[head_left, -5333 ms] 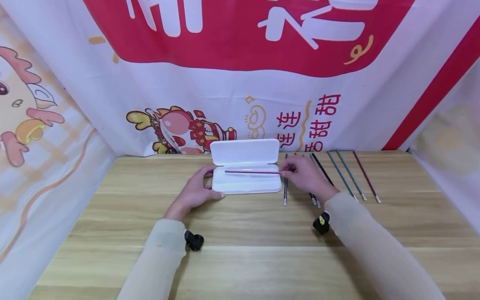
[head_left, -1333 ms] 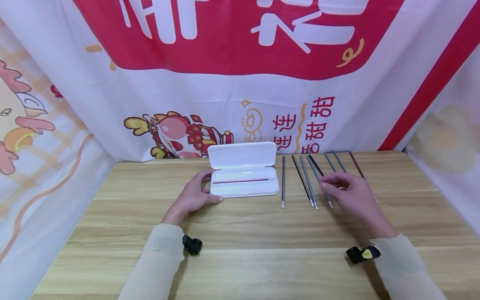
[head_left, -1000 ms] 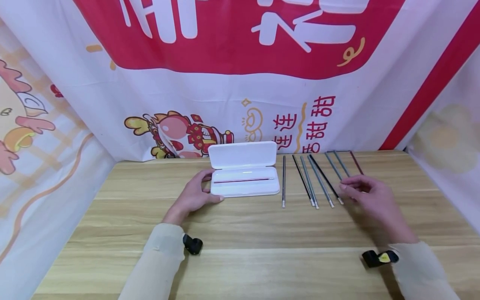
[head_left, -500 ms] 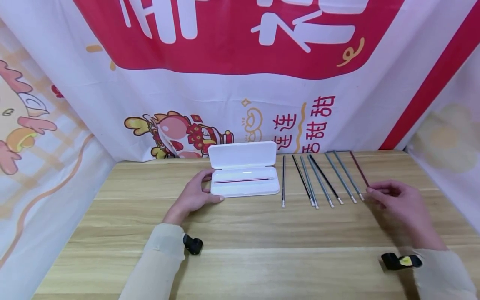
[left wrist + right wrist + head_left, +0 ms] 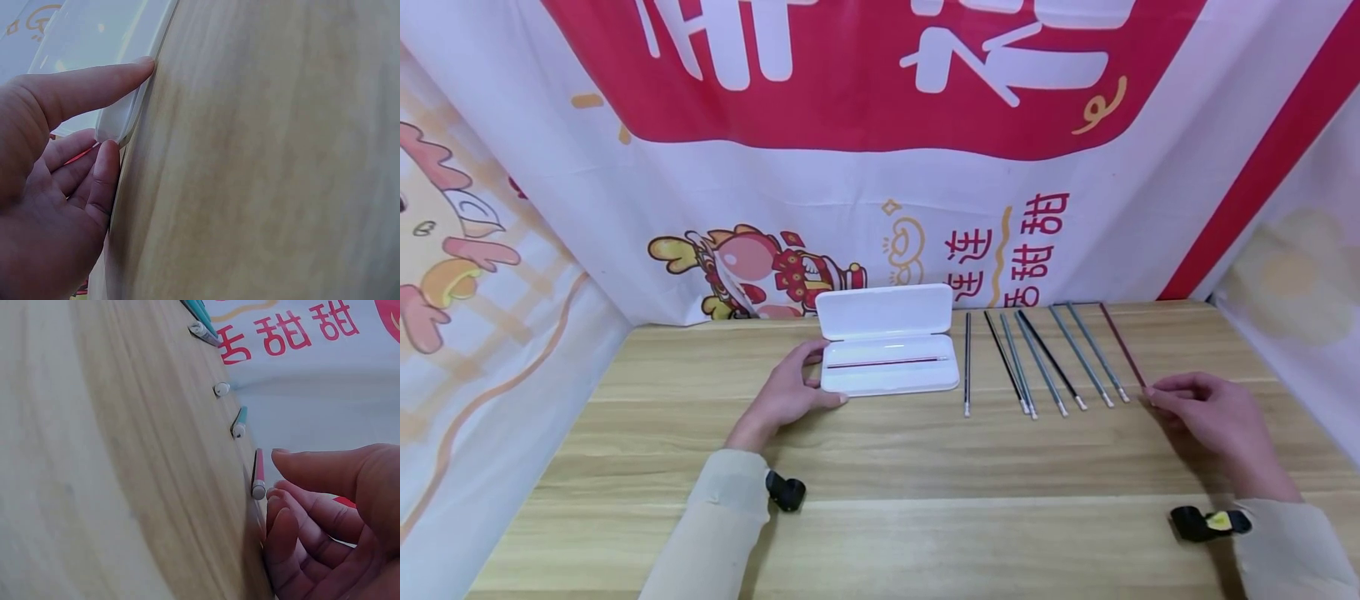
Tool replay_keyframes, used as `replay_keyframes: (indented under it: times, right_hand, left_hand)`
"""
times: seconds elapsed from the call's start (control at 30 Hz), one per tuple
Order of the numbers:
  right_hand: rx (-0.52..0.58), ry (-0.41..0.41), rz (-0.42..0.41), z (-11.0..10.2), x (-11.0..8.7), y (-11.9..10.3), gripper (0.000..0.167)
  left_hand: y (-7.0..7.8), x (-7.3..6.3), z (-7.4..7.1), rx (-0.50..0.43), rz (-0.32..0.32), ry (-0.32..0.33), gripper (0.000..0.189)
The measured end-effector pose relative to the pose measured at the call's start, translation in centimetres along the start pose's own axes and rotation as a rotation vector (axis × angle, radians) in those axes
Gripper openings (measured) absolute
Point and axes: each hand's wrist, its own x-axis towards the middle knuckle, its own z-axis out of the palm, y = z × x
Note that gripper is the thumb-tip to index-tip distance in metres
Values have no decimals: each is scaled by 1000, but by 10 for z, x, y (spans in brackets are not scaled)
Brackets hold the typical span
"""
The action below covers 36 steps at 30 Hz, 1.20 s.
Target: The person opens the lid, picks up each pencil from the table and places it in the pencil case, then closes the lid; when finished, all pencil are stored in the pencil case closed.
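Note:
My left hand (image 5: 786, 392) holds the left end of a white pencil case (image 5: 886, 310), thumb along its front edge and fingers at the corner. The case's lid stands raised at the back. Inside lies one red-striped pencil (image 5: 887, 362), lengthwise. My right hand (image 5: 1213, 417) is at the eraser end of a dark red pencil (image 5: 1123, 346), the rightmost on the table. In the right wrist view, thumb and fingers are parted right beside the pencil's white eraser (image 5: 259, 489), not closed around it. From the head, the fingertips hide that end.
Between case and right hand, several pencils lie spread, erasers towards me: a dark one (image 5: 967, 362), a black one (image 5: 1052, 358) and teal ones (image 5: 1081, 354) among them. A printed curtain (image 5: 865, 217) hangs at the wooden table's (image 5: 925, 517) back edge.
The red-striped pencil, earlier in my right hand over the case, now lies inside it. My right hand has moved right, past the other pencils, to the dark red one. The left hand stays put.

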Motion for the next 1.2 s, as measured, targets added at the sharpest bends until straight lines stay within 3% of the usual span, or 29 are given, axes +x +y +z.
replay_keyframes:
  times: [0.63, 1.2]
  right_hand:
    - [-83, -2, 38, -1, 3, -2, 59]
    - [-138, 32, 6, 2, 4, -3, 46]
  left_hand:
    - [1, -2, 0, -6, -7, -2, 88]
    - [2, -2, 1, -6, -1, 0, 88]
